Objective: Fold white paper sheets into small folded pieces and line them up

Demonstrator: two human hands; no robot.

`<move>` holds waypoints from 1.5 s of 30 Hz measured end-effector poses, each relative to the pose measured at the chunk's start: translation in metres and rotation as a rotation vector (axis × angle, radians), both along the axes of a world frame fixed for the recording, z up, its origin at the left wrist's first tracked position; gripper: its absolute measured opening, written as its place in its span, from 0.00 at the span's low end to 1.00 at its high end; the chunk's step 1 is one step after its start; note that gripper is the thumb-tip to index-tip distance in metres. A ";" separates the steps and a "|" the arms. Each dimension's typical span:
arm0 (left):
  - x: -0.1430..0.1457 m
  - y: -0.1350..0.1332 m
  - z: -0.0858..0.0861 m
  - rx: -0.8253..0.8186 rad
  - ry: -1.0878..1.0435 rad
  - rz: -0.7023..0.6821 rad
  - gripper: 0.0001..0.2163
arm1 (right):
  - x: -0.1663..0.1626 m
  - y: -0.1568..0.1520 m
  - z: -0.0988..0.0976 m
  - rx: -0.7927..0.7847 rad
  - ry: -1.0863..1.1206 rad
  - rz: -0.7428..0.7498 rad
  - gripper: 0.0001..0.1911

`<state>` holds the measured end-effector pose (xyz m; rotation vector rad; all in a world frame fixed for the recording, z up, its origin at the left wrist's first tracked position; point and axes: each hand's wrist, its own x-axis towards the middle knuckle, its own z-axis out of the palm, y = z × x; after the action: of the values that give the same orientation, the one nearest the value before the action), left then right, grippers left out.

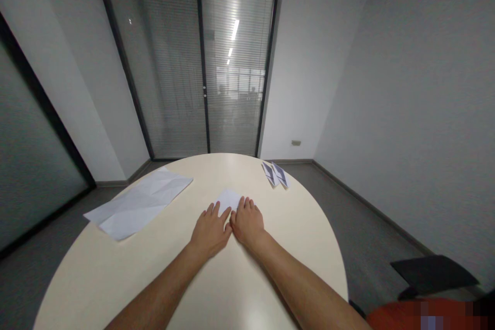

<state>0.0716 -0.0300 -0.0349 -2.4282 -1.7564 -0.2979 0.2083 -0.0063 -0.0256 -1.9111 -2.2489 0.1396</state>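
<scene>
A small piece of white paper [229,199] lies flat near the middle of the round table, partly covered by my hands. My left hand [211,228] rests on its left and near side, fingers spread and pointing forward. On its right side lies my right hand [248,220], fingers stretched out flat over the paper. The thumbs meet or nearly meet at the paper's near edge. How much paper is under the palms is hidden.
The round cream table [235,289] bears a large creased white sheet [145,201] at the left. Two folded paper pieces [275,175] with dark faces sit near the far right edge. A chair [433,274] stands beyond the table at lower right. Glass doors [204,67] face me.
</scene>
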 end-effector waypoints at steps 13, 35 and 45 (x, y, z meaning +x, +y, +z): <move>-0.002 0.003 -0.001 0.039 -0.101 -0.003 0.22 | 0.022 0.016 -0.001 0.056 0.020 0.203 0.28; -0.005 0.046 -0.005 -0.276 -0.121 -0.039 0.30 | 0.013 0.018 -0.008 0.052 0.070 0.142 0.31; 0.006 0.093 -0.012 -0.327 -0.120 -0.095 0.27 | 0.022 0.035 -0.013 0.051 0.172 0.224 0.30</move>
<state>0.0773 0.0625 -0.0472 -2.7790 -1.8706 -0.1810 0.2300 0.0284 -0.0386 -1.5542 -2.3179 0.2637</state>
